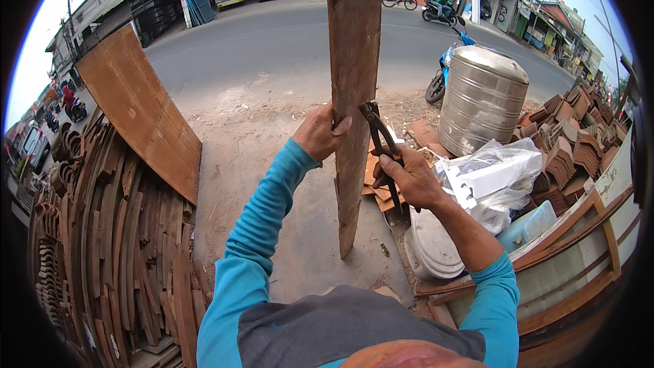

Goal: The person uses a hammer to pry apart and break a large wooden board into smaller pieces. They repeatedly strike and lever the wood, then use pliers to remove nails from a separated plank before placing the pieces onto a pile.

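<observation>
A long, weathered wooden plank [354,48] stands upright in front of me, its lower end near the ground and its top running out of view. My left hand [321,133] grips the plank's left edge, thumb lying across the face. In my right hand [414,177] is a pair of dark metal pincers [379,129], fingers closed around the handles. The pincers' head is against or just over the plank's right edge, about level with my left hand. Whether the jaws hold a nail there, I cannot tell.
Stacked wooden strips [129,266] and a leaning wooden panel [146,112] fill the left. To the right are a dented metal tank [482,99], a white plastic-wrapped bundle [494,177], a whitish round container [432,245] and roof tiles [565,163]. Beyond runs a road [266,44] with motorbikes.
</observation>
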Available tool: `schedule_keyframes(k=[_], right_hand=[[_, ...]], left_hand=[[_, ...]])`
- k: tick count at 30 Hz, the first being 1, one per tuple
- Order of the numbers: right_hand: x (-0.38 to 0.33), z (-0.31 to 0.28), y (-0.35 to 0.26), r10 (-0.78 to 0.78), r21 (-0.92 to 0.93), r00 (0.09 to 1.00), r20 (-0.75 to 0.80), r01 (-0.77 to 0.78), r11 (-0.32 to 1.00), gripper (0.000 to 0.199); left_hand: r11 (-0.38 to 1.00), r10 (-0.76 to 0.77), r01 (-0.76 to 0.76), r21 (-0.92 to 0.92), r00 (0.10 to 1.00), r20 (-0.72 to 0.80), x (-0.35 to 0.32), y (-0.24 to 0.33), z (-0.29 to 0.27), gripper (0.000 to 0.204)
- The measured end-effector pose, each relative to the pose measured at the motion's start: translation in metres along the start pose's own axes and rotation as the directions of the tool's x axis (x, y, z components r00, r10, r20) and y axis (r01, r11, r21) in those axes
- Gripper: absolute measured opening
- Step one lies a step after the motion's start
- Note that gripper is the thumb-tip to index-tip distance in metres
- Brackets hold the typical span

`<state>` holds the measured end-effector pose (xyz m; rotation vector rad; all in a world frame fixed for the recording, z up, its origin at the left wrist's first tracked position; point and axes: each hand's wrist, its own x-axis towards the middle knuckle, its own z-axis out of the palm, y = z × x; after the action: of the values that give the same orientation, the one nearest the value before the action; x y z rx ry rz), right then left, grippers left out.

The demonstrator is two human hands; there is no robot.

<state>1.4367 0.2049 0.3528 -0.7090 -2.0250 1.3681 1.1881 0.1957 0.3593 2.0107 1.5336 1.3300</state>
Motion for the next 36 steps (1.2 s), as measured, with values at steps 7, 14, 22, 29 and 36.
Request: schedule_keyframes(k=[7,14,22,29,36], right_hand=[[0.039,-0.07,-0.117,-0.018,-0.269,0.983,0.181,0.067,0.961,0.052],[0.059,-0.082,-0.18,-0.078,-0.493,0.971,0.226,0.183,0.851,0.047],[0.063,-0.092,-0.202,-0.018,-0.643,0.973,0.232,0.167,0.748,0.055],[0.047,-0.087,-0.221,0.012,-0.727,0.986,0.166,0.114,0.677,0.054],[0.046,-0.085,-0.23,-0.005,-0.763,0.979,0.202,0.161,0.626,0.052]], left_hand=[[0.999,-0.027,0.027,-0.02,1.0,0.001,0.002,-0.001,-0.005,0.031],[0.998,0.04,-0.042,-0.048,0.999,-0.036,0.003,-0.012,0.004,0.032],[0.996,0.069,-0.072,-0.051,0.996,-0.051,0.0,-0.014,0.002,0.031],[0.992,0.106,-0.111,-0.066,0.992,-0.069,-0.004,-0.012,0.005,0.029],[0.989,0.131,-0.136,-0.056,0.988,-0.078,-0.007,-0.013,0.004,0.027]])
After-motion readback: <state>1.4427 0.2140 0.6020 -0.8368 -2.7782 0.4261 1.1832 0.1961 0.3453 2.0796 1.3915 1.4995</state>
